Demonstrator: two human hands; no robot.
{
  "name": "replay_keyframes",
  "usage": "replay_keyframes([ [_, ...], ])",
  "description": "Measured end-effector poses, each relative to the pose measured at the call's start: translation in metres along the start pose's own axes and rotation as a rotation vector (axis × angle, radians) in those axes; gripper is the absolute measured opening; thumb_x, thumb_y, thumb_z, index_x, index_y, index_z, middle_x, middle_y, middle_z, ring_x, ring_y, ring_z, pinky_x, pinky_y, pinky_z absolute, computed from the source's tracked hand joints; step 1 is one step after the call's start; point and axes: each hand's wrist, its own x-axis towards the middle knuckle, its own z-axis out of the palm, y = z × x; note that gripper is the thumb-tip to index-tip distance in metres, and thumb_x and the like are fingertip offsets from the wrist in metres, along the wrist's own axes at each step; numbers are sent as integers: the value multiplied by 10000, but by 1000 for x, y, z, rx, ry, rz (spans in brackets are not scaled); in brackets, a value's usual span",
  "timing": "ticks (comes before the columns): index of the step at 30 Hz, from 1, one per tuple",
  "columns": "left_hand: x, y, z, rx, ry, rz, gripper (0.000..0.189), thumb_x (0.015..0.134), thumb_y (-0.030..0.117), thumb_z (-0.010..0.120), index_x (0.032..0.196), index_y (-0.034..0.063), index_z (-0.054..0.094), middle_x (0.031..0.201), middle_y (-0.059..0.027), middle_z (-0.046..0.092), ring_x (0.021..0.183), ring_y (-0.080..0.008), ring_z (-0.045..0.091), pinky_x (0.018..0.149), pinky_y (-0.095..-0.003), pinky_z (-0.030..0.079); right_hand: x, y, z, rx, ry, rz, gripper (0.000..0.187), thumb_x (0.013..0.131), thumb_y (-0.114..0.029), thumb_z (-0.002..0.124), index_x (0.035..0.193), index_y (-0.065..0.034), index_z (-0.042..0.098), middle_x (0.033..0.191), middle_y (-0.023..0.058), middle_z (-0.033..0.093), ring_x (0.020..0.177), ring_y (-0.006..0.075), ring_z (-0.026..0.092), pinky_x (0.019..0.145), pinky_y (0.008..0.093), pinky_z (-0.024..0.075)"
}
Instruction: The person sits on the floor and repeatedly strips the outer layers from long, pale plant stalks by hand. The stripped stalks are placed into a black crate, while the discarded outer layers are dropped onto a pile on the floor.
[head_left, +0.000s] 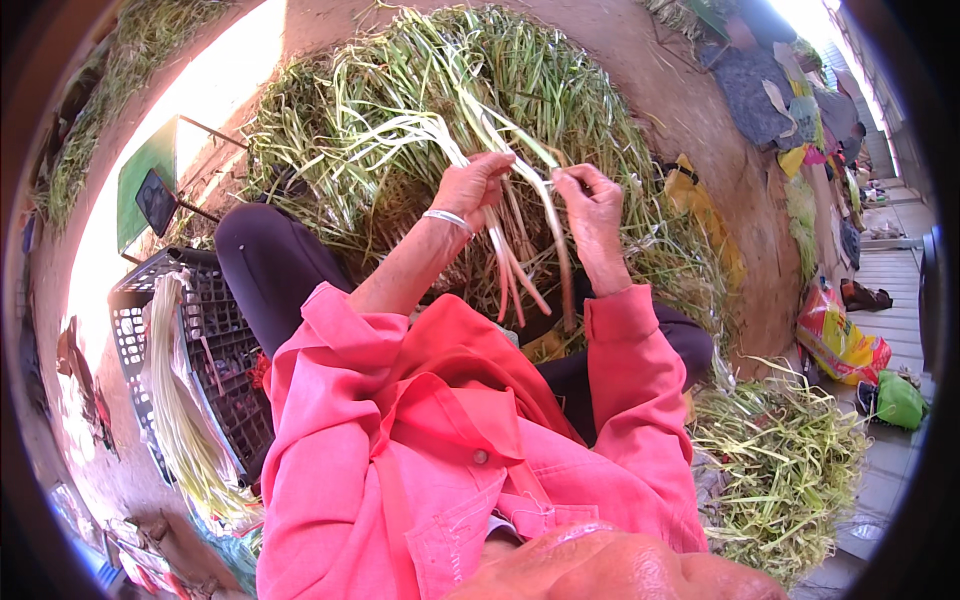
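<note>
My left hand (474, 187), with a silver bracelet (448, 218) at the wrist, is closed around a few pale leafy stalks (508, 259). Their whitish leaves fan out beyond the knuckles, and the pinkish lower ends hang below the palm. Another long stalk (553, 214) runs between the two hands, its brownish end hanging down. Thumb and fingers of my right hand (592, 210) pinch a thin yellowing leaf (544, 147) beside that stalk. Both hands are above the near side of a large heap of green leafy stalks (517, 67).
On the left, a dark plastic crate (217, 330) carries a bundle of pale stalks (169, 375). A green panel (146, 187) stands past my left knee. Loose trimmed leaves (780, 465) are piled at my right, near a colourful bag (840, 334) and a green bag (900, 400).
</note>
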Motion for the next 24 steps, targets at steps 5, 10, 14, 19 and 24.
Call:
replay_keyframes([
  [5,7,29,-10,-238,182,109,130,754,27,693,843,-7,604,724,-23,591,436,-28,358,355,-154,238,14,29,-80,307,383,206,53,840,-94,611,797,-64,601,587,-31,464,410,26,326,342,190,202],
  [10,8,48,-18,-302,131,151,128,792,78,683,866,30,589,819,-54,607,440,-7,340,354,-140,208,23,44,-249,132,757,352,203,760,-133,705,867,20,624,678,12,552,491,79,467,389,230,347],
  [14,7,28,-2,-244,102,97,159,782,80,695,891,21,595,832,-53,616,463,-19,372,377,-142,250,15,32,-245,-737,610,64,296,756,-230,722,860,30,628,696,6,567,585,68,486,511,247,408],
  [19,-1,7,9,-166,33,59,175,768,84,711,882,27,591,791,-31,603,476,-26,389,394,-156,269,16,-22,-114,-468,-127,-32,242,802,-240,647,929,-34,657,782,26,621,687,102,534,627,237,430],
  [24,-9,4,10,-142,12,62,157,770,109,716,858,48,602,782,-12,593,480,-18,382,403,-157,266,19,-40,-23,-466,-429,37,342,780,-327,671,924,-18,652,775,73,650,689,131,585,642,270,458],
])
